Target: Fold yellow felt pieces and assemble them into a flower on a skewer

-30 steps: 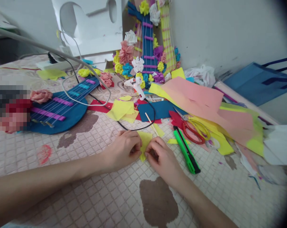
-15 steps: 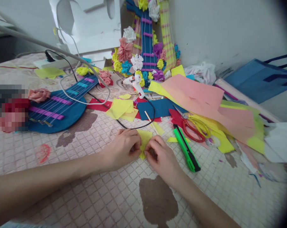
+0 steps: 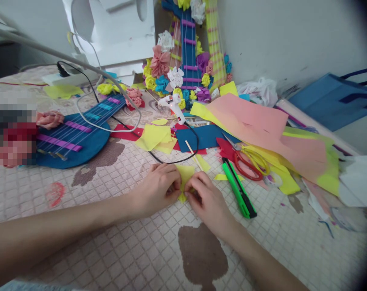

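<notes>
Between my two hands is a small piece of yellow paper (image 3: 187,173), its lower part gathered at my fingertips. My left hand (image 3: 162,184) pinches its left side, fingers curled. From the other side, my right hand (image 3: 206,194) pinches the lower right part with thumb and forefinger. The fingers cover some of the paper's edges. Just beyond the hands lie a thin pale stick (image 3: 194,154) and a black cord. To the right of my right hand rests a green utility knife (image 3: 238,188), and past it are scissors (image 3: 247,161) with red and yellow handles.
A white glue gun (image 3: 173,108) stands behind the yellow paper squares (image 3: 155,137). At left lies a blue paper guitar (image 3: 77,141). Pink paper sheets (image 3: 250,117) spread at right. Paper-flower-covered guitars (image 3: 189,60) lean at the back. A grey cable (image 3: 49,50) crosses the upper left.
</notes>
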{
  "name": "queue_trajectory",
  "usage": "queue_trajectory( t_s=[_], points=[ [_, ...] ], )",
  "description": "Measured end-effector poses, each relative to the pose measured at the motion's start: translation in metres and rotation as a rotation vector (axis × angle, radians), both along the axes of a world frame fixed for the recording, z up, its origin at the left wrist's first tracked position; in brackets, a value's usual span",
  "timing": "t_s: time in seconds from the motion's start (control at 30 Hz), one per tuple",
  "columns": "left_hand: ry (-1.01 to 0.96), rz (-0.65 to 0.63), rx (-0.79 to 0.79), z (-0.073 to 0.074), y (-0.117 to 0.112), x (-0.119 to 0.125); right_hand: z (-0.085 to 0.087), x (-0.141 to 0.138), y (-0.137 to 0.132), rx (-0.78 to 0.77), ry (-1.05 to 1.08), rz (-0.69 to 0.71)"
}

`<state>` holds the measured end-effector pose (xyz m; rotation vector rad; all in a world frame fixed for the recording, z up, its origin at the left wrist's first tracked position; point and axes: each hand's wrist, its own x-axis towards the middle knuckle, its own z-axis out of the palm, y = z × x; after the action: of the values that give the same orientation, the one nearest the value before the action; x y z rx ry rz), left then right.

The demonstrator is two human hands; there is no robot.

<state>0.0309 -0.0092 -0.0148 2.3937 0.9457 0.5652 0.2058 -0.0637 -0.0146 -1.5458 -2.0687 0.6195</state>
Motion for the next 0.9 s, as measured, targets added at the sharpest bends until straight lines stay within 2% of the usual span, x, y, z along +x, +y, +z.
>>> queue_trajectory(
  t_s=[0.17, 0.43, 0.6, 0.9],
  points=[
    [-0.006, -0.013, -0.032, 0.003, -0.001, 0.000, 0.001, 0.001, 0.000, -0.037, -0.016, 0.017],
    [-0.008, -0.055, -0.033, 0.000, 0.001, -0.004, 0.011, 0.004, -0.001, -0.130, 0.002, 0.061],
    [0.012, -0.085, -0.044, 0.003, 0.002, -0.005, 0.019, 0.009, -0.001, -0.173, 0.005, 0.117],
    [0.033, -0.106, -0.086, 0.006, 0.003, -0.007, 0.018, 0.008, 0.000, -0.143, 0.021, 0.104]
  ],
)
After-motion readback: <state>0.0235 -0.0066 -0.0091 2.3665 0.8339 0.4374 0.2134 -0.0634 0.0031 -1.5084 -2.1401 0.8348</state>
